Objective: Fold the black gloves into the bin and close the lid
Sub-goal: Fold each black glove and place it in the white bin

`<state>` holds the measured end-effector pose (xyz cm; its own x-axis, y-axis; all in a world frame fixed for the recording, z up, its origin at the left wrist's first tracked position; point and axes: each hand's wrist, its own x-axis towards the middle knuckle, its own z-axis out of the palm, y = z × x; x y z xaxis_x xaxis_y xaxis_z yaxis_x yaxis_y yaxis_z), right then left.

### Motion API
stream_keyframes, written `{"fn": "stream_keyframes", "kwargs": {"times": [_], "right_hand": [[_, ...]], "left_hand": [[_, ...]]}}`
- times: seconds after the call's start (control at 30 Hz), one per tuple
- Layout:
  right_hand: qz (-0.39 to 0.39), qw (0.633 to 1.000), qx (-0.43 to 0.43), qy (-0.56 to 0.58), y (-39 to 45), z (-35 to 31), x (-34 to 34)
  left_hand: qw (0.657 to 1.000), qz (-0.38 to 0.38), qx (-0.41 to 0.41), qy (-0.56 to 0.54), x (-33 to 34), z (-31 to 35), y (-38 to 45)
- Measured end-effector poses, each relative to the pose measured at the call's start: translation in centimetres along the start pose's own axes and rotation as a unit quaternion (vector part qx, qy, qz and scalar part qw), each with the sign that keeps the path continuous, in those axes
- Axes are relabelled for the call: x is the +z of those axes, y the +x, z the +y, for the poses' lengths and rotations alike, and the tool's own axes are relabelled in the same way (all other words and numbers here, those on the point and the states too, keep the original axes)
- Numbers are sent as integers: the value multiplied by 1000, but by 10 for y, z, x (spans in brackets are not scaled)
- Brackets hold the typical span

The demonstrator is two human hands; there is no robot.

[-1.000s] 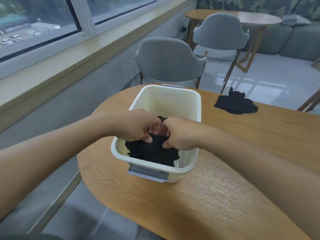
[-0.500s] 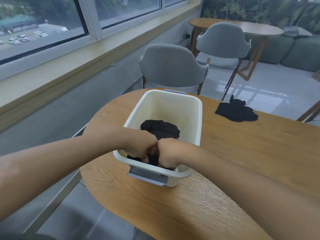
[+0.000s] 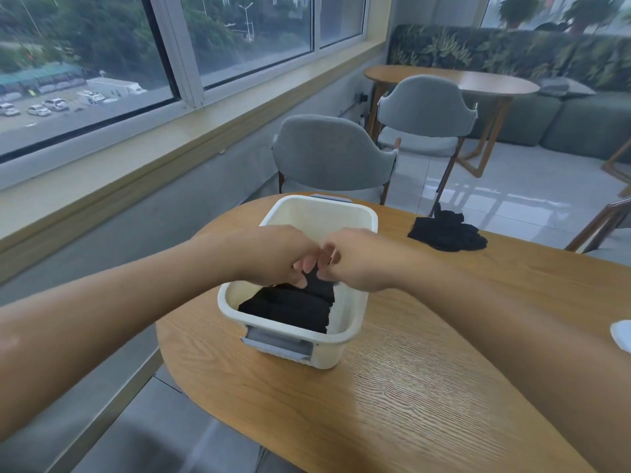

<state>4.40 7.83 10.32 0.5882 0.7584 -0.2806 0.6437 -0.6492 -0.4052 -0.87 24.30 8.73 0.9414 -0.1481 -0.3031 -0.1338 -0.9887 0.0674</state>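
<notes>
Black glove (image 3: pixel 317 285) pinched between both hands, above cream bin (image 3: pixel 355 322)

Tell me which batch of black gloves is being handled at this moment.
The black gloves in the bin, pinched by the left hand and right hand over the white bin. The other pile of black gloves lies untouched on the table.

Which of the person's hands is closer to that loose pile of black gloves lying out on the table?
The right hand. It is over the bin, on the side toward the glove pile. The left hand is beside it, farther from the pile. Both pinch black fabric in the bin.
</notes>
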Motion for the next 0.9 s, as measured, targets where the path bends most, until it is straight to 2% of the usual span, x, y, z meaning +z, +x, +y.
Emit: {"fn": "stream_keyframes", "kwargs": {"times": [0.17, 0.23, 0.4, 0.6, 0.7, 0.9], "right_hand": [[92, 995, 28, 14, -30, 39, -29], [104, 994, 41, 16, -43, 58, -34], [110, 988, 102, 22, -83, 108, -34], [110, 980, 160, 44, -106, 166, -13], [128, 973, 177, 74, -102, 190, 5], [175, 956, 205, 112, -71, 229, 44]], "left_hand": [[993, 95, 30, -62, -8, 45, 9], [989, 115, 49, -74, -6, 62, 18], [983, 123, 68, -114, 2, 114, 42], [980, 109, 68, -150, 50, 167, 75], [978, 121, 43, -165, 80, 174, 94], [957, 168, -71, -228, 146, 167, 125]]}}
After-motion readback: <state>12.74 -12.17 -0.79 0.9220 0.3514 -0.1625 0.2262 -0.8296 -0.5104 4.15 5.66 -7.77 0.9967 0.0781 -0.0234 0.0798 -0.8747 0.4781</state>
